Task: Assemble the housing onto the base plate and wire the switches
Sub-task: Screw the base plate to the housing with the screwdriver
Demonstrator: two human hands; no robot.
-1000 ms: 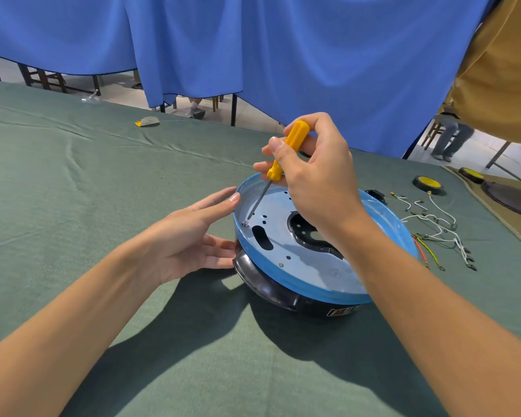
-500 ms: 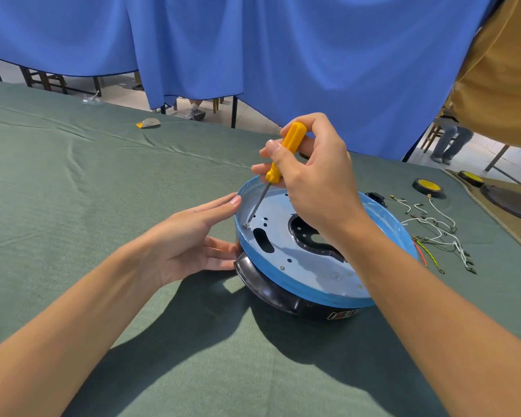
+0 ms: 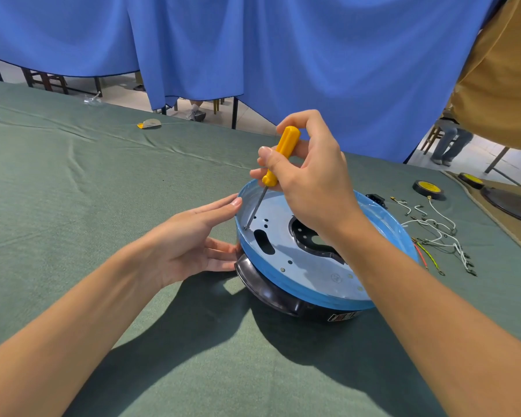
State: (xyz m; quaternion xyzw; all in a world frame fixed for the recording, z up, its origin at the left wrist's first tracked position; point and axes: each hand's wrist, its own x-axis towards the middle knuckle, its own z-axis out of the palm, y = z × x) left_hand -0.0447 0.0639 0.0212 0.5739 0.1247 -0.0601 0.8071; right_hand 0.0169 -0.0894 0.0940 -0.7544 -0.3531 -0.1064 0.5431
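Note:
A round blue housing [image 3: 328, 297] lies tilted on a black base [image 3: 271, 291] in the middle of the table. Inside it sits a silvery metal plate [image 3: 307, 266] with holes and a dark central cutout. My right hand [image 3: 310, 182] grips a yellow-handled screwdriver [image 3: 280, 156]; its tip rests on a screw [image 3: 246, 228] at the plate's left edge. With straight fingers, my left hand [image 3: 193, 245] presses against the housing's left rim and side.
Loose white, red and yellow-green wires [image 3: 433, 236] lie right of the housing, beside a small black part [image 3: 375, 197] and tape rolls [image 3: 428, 188]. A second person in a tan shirt [image 3: 503, 70] stands at the far right. Green cloth [image 3: 88, 188] covers the table.
My right hand has turned the screwdriver slightly, the handle twisting between the fingers. The left hand and the housing stay where they were.

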